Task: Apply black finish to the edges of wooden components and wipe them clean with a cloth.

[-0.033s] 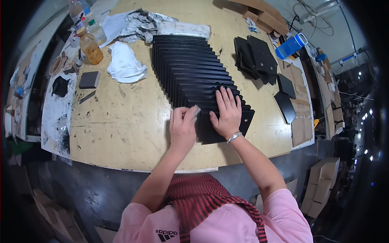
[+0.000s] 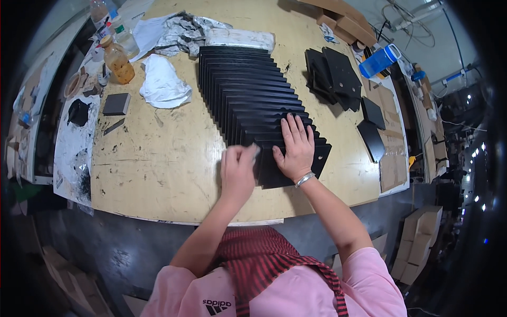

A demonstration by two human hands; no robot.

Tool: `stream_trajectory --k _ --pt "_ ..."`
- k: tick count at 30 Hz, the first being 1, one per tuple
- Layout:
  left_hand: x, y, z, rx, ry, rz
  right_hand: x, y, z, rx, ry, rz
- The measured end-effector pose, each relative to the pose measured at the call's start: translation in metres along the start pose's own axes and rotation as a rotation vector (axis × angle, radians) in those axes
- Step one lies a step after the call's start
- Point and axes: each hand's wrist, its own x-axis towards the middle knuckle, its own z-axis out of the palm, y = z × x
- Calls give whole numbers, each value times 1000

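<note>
your right hand [image 2: 297, 149] lies flat, fingers spread and released, palm down on the near end of the fanned row of black sheets [image 2: 248, 95], pinning the nearest ones to the wooden table [image 2: 158, 158]. there is a metal bracelet [image 2: 304, 179] on that wrist. your left hand [image 2: 237, 171] sits just beside it at the left edge of the nearest sheets, fingers curled; it is blurred, so you cannot tell from this view whether it grips a sheet edge or only touches it. the row runs away from you up the middle of the table, each sheet overlapping the next. to the right lies a smaller loose pile of black pieces [image 2: 332, 76], with a blue bottle [image 2: 379, 60] beyond it. to the left lie a crumpled white cloth [image 2: 162, 84], a dark square block [image 2: 116, 104] and an amber bottle [image 2: 117, 62], all well apart from your hands.
</note>
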Motion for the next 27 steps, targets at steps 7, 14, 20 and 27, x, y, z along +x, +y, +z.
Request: stream_trajectory --k 7,14,20,27 --pt "-9 4 3 -28 -14 13 -2 -2 -1 -22 -14 9" --pt "-46 -6 8 -6 -130 -33 -4 2 -2 -40 -40 17" --pt "-58 0 15 31 -114 -95 -1 -1 -4 -25 -28 17" --pt "-5 -7 2 8 113 -161 -2 0 -1 -31 -11 -4"
